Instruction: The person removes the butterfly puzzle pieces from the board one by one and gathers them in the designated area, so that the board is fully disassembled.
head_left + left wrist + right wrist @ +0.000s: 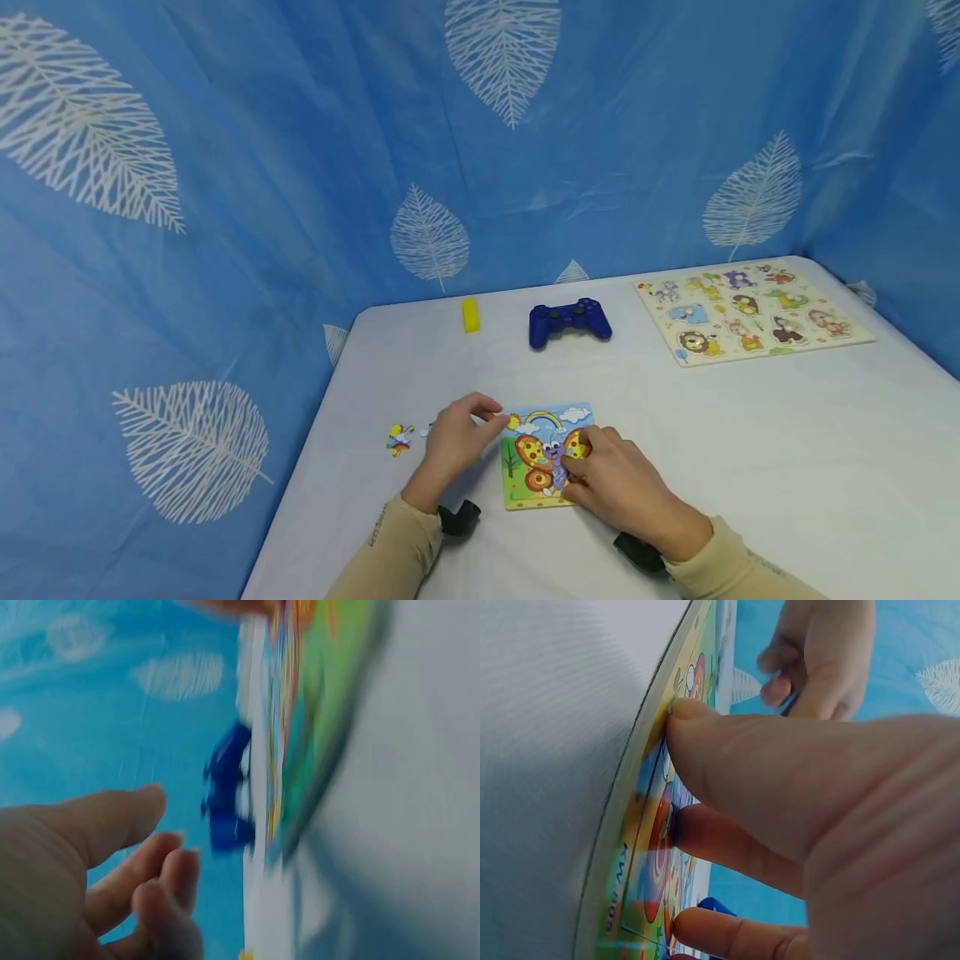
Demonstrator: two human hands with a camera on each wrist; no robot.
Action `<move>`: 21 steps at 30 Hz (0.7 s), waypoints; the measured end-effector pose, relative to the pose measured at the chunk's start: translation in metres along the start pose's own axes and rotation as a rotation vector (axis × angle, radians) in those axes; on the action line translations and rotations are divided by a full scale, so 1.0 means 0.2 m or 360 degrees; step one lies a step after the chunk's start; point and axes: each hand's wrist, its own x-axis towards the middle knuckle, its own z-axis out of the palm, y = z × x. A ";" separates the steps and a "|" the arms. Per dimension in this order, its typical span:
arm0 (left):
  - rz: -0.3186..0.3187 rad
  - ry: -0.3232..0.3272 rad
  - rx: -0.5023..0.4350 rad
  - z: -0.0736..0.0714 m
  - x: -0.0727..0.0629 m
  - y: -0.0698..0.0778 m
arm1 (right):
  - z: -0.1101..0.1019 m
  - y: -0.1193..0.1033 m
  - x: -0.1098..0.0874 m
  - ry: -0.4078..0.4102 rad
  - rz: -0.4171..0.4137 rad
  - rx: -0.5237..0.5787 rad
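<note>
A jigsaw puzzle (525, 483) with a butterfly, rainbow and sun picture lies in a yellow-edged board on the white table. My right hand (618, 483) rests on its right side. In the right wrist view the thumb (697, 742) and fingertips press on the picture's surface. My left hand (457, 437) hovers at the puzzle's upper left corner, fingers loosely bent with nothing between them. The left wrist view shows this hand (112, 855) apart from the board. Left of it lie colourful puzzle pieces (400, 439); another small pale piece is partly hidden behind the hand.
A blue game controller (570, 321) lies beyond the puzzle, with a yellow block (470, 315) to its left. At the back right is a wooden animal peg puzzle (750, 312). A blue leaf-patterned curtain (300, 167) hangs behind and left of the table.
</note>
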 end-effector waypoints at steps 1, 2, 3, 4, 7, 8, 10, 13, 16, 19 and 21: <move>0.0018 -0.0081 -0.0031 0.02 0.01 0.02 | 0.00 0.00 0.00 -0.0008 0.0001 0.0003; 0.0025 -0.0155 -0.0050 0.05 0.01 0.03 | 0.00 -0.01 0.00 -0.0018 0.0004 0.0003; 0.0040 -0.0212 -0.0062 0.07 0.02 0.05 | 0.01 -0.01 0.00 -0.0025 0.0005 0.0001; 0.0055 -0.0252 -0.0059 0.10 0.03 0.07 | 0.01 -0.01 0.01 -0.0032 0.0004 -0.0007; 0.0118 -0.0287 -0.0035 0.17 0.06 0.11 | 0.01 -0.01 0.01 -0.0028 -0.0002 -0.0033; 0.0137 -0.0288 -0.0032 0.19 0.07 0.13 | 0.02 0.00 0.01 -0.0022 -0.0010 -0.0043; 0.0172 -0.0290 -0.0012 0.24 0.08 0.16 | 0.02 0.00 0.02 0.0002 -0.0036 -0.0058; 0.0213 -0.0278 0.0072 0.29 0.09 0.19 | 0.01 0.01 0.02 0.0028 -0.0063 -0.0058; 0.0212 -0.0246 0.0159 0.32 0.08 0.20 | 0.00 0.01 0.02 0.0025 -0.0062 -0.0060; 0.0195 -0.0210 0.0200 0.33 0.08 0.21 | -0.01 0.00 0.02 0.0005 -0.0045 -0.0075; 0.0188 -0.0201 0.0213 0.33 0.07 0.20 | 0.00 0.00 0.02 -0.0011 -0.0030 -0.0079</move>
